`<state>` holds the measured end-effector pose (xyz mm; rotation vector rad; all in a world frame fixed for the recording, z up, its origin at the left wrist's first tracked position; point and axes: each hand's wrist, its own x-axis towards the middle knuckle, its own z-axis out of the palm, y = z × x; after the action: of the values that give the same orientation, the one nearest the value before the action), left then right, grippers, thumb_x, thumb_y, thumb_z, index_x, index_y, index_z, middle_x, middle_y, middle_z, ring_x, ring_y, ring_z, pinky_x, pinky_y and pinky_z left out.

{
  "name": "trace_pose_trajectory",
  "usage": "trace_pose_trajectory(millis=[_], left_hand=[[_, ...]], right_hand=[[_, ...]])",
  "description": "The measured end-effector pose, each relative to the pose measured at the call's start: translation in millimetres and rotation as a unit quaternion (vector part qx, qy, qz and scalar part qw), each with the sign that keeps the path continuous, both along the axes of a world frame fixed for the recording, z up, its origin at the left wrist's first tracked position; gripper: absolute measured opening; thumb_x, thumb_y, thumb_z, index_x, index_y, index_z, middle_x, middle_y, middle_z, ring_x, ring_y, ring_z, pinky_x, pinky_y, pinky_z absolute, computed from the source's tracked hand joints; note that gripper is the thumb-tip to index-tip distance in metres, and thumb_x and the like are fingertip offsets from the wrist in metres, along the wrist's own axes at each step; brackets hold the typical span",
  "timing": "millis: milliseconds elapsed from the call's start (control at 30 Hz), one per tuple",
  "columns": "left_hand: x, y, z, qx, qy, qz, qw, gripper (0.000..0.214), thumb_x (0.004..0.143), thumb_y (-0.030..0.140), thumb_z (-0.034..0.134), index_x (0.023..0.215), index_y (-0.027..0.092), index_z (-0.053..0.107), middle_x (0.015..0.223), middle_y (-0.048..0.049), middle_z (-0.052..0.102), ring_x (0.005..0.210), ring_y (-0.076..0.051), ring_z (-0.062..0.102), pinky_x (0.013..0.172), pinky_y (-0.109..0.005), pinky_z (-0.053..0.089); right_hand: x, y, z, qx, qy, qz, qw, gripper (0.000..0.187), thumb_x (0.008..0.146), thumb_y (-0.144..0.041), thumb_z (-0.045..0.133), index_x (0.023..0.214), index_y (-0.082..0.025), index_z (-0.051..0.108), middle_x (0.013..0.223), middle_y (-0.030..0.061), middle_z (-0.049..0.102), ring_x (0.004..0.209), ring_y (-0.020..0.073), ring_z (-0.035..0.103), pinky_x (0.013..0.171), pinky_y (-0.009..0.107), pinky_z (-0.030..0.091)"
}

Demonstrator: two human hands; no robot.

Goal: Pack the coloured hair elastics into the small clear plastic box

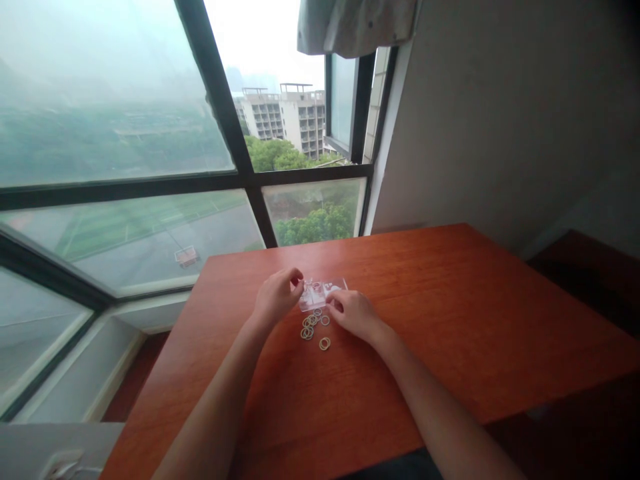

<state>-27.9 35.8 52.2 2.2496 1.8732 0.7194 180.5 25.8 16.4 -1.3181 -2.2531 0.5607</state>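
Observation:
A small clear plastic box lies on the wooden table between my hands, with small pale and pinkish pieces inside that are too small to name. At its left edge is my left hand, fingers curled and thumb close to the fingertips. My right hand is at the near right part of the box, thumb and forefinger pinched together. What either pinch holds is too small to make out. Several pale rings lie in a loose, partly overlapping group just in front of the box. Two more overlapping rings are closer to me.
The reddish-brown table reaches to the window at the back left and the grey wall at the right. Dark window frames stand behind it, one pane swung outward. A grey curtain hangs above.

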Motion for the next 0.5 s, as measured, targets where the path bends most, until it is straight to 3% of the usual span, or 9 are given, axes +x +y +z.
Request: trace_pose_trajectory(millis=[233,367,500], left_hand=[[-8,-25,9.8,-0.056,-0.019,-0.091,0.994,0.015,0.083,0.026,0.054,0.086,0.019,0.066,0.078,-0.0021,0.069,0.064,-0.012,0.057,0.059,-0.021,0.037],[-12,-38,8.8,-0.097,-0.015,-0.102,0.990,0.017,0.084,0.026,0.051,0.082,0.019,0.066,0.074,-0.0006,0.068,0.060,-0.011,0.055,0.056,-0.020,0.034],[-14,-42,5.6,-0.140,-0.008,-0.122,0.983,0.016,0.083,0.025,0.051,0.079,0.019,0.065,0.074,-0.0003,0.068,0.061,-0.012,0.056,0.056,-0.020,0.033]], right_hand=[[-1,-3,0.4,0.003,0.017,-0.001,1.000,0.005,0.080,-0.024,0.059,0.076,-0.021,0.062,0.067,-0.0028,0.063,0.060,0.0104,0.054,0.058,0.021,0.032],[-1,-3,-2.4,-0.005,0.018,0.010,1.000,0.005,0.075,-0.019,0.060,0.070,-0.020,0.059,0.065,-0.0032,0.061,0.058,0.0093,0.051,0.055,0.021,0.030],[-1,-1,-6.7,-0.006,0.027,0.039,0.999,0.004,0.076,-0.018,0.060,0.076,-0.020,0.063,0.066,-0.0030,0.062,0.060,0.0096,0.052,0.058,0.020,0.031]])
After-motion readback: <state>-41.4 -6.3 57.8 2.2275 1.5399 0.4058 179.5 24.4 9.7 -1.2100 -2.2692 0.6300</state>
